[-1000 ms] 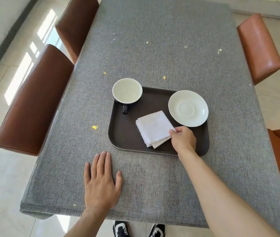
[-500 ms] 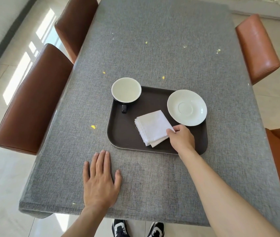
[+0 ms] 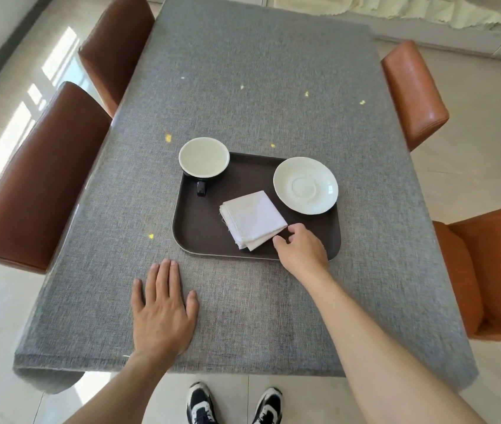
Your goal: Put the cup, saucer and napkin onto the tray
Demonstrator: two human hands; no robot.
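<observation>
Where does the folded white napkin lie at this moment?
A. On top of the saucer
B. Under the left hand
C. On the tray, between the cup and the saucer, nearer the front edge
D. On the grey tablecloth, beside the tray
C: the napkin lies flat on the dark tray, in front of the cup and the saucer, with the right hand at its near corner.

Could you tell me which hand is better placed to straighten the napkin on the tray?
The right hand: it hovers over the tray, fingertips beside the napkin corner. The left hand lies flat on the tablecloth.
</observation>
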